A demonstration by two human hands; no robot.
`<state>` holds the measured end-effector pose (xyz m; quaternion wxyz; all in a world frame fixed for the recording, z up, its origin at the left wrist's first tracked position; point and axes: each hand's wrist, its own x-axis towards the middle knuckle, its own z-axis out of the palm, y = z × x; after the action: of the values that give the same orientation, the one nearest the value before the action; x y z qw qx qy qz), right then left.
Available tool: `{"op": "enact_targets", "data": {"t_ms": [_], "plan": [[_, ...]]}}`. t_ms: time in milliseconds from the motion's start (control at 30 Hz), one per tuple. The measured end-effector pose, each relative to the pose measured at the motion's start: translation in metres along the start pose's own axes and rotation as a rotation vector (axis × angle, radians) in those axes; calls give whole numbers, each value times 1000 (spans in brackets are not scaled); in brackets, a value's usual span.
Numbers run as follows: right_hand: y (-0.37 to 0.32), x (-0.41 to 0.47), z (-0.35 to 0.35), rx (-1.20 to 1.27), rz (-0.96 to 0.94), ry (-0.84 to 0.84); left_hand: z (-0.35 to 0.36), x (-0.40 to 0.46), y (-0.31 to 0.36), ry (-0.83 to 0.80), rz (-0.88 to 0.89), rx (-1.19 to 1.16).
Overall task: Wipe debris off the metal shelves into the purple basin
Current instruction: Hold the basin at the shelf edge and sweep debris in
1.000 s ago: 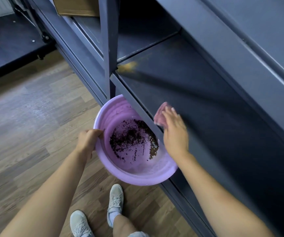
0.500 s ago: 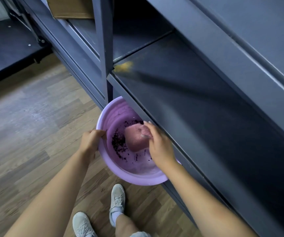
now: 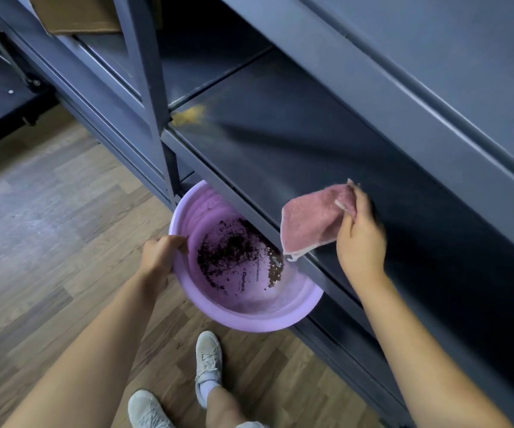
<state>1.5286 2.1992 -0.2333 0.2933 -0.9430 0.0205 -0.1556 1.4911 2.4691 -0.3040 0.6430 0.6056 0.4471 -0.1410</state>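
My left hand (image 3: 160,257) grips the left rim of the purple basin (image 3: 249,313), which is held just under the front edge of the dark metal shelf (image 3: 296,156). Dark crumbly debris (image 3: 228,257) lies in the basin's bottom. My right hand (image 3: 361,239) pinches a pink cloth (image 3: 310,222) by its upper corner; the cloth hangs over the shelf's front edge, its lower corner above the basin. A small yellowish pile of debris (image 3: 189,115) sits at the shelf's far left corner.
A grey upright post (image 3: 144,88) divides the shelving on the left. A cardboard box (image 3: 76,13) sits on the far shelf section. A higher shelf (image 3: 404,72) overhangs on the right. Wooden floor (image 3: 48,211) and my shoes (image 3: 208,359) lie below.
My right hand has lifted the pink cloth out of the basin and up to the shelf's front edge. The left hand keeps its grip on the basin rim.
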Motion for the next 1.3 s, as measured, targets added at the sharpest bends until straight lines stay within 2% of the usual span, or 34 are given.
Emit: {"op": "enact_targets", "data": {"t_ms": [67,133,200,500,600,833,1033,1200,1300], "plan": [[7,-2,13,-117,-50,-82,2,-1,0,5,0,-8],[11,-12,30,-224,-91,-336,2,-1,-1,-1,3,-11],[14,-26,47,-317,-163,-481,2,-1,-3,-10,4,-1],[-5,-25,82,-471,-92,-426,4,6,-2,-15,-5,-3],[-9,-21,91,-449,-80,-382,2,10,-3,2,-12,-21],[-16,2,108,-412,-193,-386,-13,24,0,36,-42,-87],[-46,25,134,-291,-296,-461,-26,35,-1,105,-70,-160],[-72,8,144,-227,-479,-571,-37,29,-10,112,-101,-197],[-77,-2,137,-177,-517,-736,-45,25,-15,114,-122,-199]]}}
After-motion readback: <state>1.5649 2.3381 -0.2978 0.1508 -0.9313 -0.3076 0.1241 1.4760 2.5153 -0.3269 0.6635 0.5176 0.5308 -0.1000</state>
